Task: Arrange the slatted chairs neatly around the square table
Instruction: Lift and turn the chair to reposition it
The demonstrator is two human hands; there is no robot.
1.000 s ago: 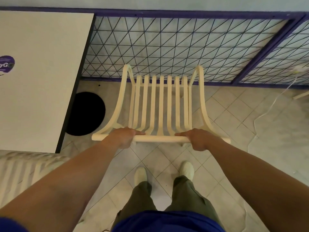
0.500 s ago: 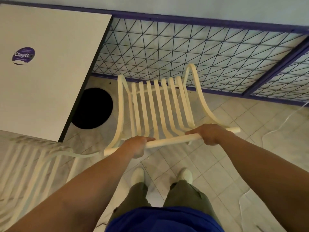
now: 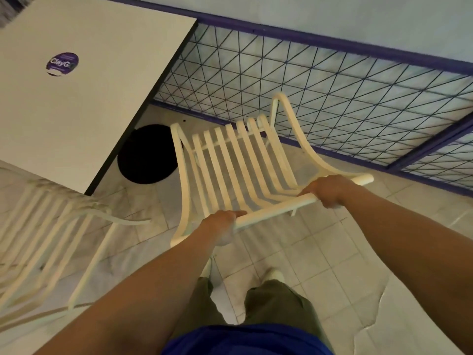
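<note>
Both hands are closed around the round top rail of a cream slatted chair [image 3: 238,165], which is seen from behind and above. The left hand [image 3: 220,228] is wrapped over the rail near its left end, fingers curled on the far side, and the right hand [image 3: 329,190] is clamped on the rail toward its right end, a short stub of rail being left free beyond it. The rail is slanted, its right end raised farther up the view than its left, so the chair is turned askew on the pale tiled floor [image 3: 294,252]. Its slats are run away from the hands, and its seat front is pointed toward the dark-blue wire-grid railing [image 3: 307,85]. The chair is placed just beside the right edge of the white square table [image 3: 97,80], near its close right corner, with the table's round black base [image 3: 147,155] next to the chair's left side. A second cream slatted chair [image 3: 46,239], blurred, is found at the table's near edge. A purple round sticker [image 3: 62,63] is seen on the tabletop.
</note>
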